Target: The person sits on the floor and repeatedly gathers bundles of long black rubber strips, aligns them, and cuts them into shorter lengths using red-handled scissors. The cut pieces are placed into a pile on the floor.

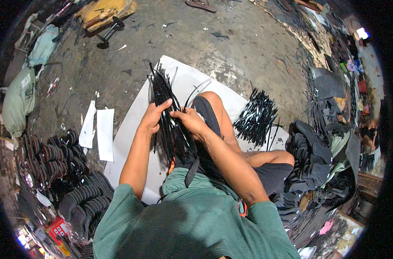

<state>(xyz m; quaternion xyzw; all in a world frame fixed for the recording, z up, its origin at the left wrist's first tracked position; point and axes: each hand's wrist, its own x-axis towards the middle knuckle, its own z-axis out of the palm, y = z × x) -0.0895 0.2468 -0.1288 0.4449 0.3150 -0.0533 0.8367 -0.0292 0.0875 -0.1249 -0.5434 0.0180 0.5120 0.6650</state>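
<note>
We have both bare hands on one bundle of black strips (163, 90), held above the white sheet (129, 140) on the floor (196, 47). Bundle runs lengthwise: far ends fan out toward the sheet's far corner, near ends drop toward the lap. Left hand (154, 117) sits at the bundle's left side, forearm rising almost straight from the elbow, thumb laid across the strips and pointing right, fingers curled behind; we log it as clasping the bundle. Right hand (191, 121) comes in slantwise from the lower right, elbow out, wrist about level with the other; thumb and forefinger are pressed together at the bundle's right side, pinching strips, though we cannot tell how many, with the other fingers folded in. The thumb tips are close, the left one slightly farther out. One loose strip (188, 96) curves up past the right hand, near the raised knee (213, 101). A second pile of strips (256, 118) lies across the sheet's right-hand edge, toward its right corner. Off the left edge we get two white pieces (106, 134) on the floor, then stacked black soles (86, 198) nearer the body; past the right corner, a heap of dark pieces (308, 153).
</note>
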